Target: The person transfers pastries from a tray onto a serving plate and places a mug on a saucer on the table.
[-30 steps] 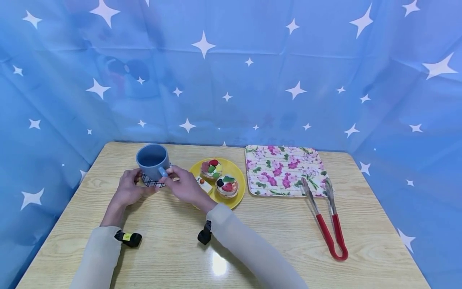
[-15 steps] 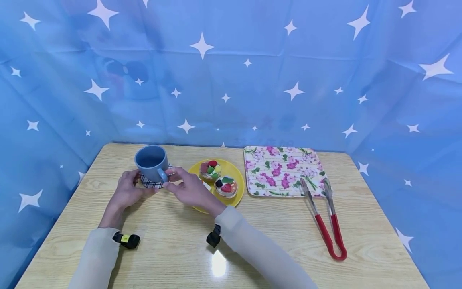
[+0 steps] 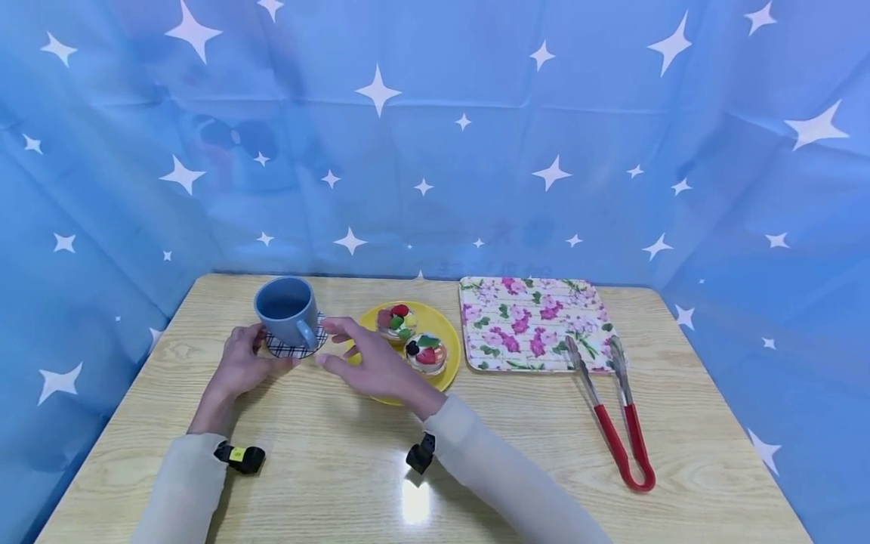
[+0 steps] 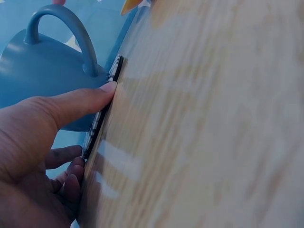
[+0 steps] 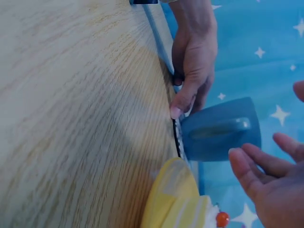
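A blue mug (image 3: 284, 321) stands upright on a black-and-white plaid coaster (image 3: 277, 347) at the table's back left, its handle towards the right front. My left hand (image 3: 241, 363) holds the coaster by its edge. In the left wrist view the thumb (image 4: 90, 103) lies along the near edge and curled fingers (image 4: 71, 187) meet the edge further along. My right hand (image 3: 374, 366) hovers between the mug and the yellow plate, apart from the handle, thumb and fingers spread with nothing between them.
The yellow plate (image 3: 450, 332) carries fruit-topped dessert cups (image 3: 427, 353) and a small cake slice (image 5: 183, 216), partly under my right hand in the head view. Further right lies a floral tray (image 3: 496, 317). Red-handled metal tongs (image 3: 617, 449) rest with their tips on its front edge.
My right hand has let go of the mug's handle and drawn back to the right, over the plate's near side. My left hand stays at the coaster; the mug stays in place.
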Demonstrator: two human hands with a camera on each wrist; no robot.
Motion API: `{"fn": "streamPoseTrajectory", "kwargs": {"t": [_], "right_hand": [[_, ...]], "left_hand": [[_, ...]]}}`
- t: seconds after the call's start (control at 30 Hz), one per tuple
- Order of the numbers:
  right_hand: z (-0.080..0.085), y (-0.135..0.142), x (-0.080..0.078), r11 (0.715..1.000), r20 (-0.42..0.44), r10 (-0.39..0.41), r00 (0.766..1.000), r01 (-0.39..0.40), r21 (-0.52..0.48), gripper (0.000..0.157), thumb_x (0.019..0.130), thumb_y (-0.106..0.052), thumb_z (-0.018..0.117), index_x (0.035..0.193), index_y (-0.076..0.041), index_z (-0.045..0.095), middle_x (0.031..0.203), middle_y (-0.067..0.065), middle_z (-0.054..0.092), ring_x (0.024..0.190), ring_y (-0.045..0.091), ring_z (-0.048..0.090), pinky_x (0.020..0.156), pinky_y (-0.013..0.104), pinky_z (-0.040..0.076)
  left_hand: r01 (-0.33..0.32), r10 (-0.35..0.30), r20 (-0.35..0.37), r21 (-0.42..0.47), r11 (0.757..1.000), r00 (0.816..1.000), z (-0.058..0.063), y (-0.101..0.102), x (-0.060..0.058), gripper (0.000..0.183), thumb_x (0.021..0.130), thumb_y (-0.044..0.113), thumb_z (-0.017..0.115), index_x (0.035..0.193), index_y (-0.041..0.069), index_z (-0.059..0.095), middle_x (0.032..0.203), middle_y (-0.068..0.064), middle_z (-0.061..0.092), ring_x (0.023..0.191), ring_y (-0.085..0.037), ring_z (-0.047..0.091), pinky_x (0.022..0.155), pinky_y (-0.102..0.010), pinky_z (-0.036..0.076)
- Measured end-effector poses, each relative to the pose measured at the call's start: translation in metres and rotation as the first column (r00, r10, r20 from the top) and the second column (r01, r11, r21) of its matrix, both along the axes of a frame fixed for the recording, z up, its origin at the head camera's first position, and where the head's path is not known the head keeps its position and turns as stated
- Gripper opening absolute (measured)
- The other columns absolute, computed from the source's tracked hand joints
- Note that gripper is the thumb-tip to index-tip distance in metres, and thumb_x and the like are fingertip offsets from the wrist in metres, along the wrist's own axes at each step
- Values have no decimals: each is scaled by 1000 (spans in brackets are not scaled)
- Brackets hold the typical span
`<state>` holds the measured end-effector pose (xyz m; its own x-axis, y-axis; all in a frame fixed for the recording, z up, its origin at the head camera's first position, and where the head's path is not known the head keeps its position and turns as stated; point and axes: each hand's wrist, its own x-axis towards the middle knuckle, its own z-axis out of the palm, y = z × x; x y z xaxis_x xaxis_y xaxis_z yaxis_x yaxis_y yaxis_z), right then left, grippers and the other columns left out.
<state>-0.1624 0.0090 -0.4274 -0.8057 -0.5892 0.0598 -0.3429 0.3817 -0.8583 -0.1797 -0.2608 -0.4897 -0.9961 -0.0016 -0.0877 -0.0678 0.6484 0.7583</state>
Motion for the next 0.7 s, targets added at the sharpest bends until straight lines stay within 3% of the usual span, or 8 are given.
{"fn": "streamPoseTrajectory", "kwargs": {"t": [0.17,0.33,0.53,0.63,0.7], "right_hand": [[6,12,7,1000,-45,6,999,-5,21,62,104,-45,58,157,-23,38,157,-5,47,138,17,52,108,33,56],[14,27,13,999,-89,-20,996,23,25,60,103,-40,60,156,-20,41,155,-3,50,137,19,53,107,35,56],[20,48,14,999,-95,-41,995,41,-2,58,104,-36,60,156,-19,41,155,0,50,139,23,52,110,43,55],[23,58,14,999,-111,-54,992,53,-12,56,104,-36,60,155,-20,42,153,1,52,137,27,53,108,50,55],[24,66,14,998,-141,-64,988,63,-11,54,104,-36,60,154,-21,44,149,2,55,136,29,54,105,51,56]], "left_hand": [[-7,7,-3,-20,1000,1000,-1,2,2,95,83,30,86,154,-7,36,141,-31,33,128,-45,36,111,-66,43],[23,-23,-13,-40,999,1000,1,3,4,100,82,34,87,154,-9,34,137,-30,33,123,-44,36,106,-63,46],[109,-110,-59,-23,994,992,4,-3,6,89,84,33,87,151,-4,41,134,-28,37,113,-37,36,87,-45,44],[94,-95,-38,-18,995,995,8,-3,8,92,87,35,83,156,-3,35,135,-30,39,112,-38,40,85,-43,42],[67,-67,-3,-21,998,998,12,-2,11,99,89,38,81,160,-2,25,138,-30,36,116,-40,41,90,-48,47]]}}
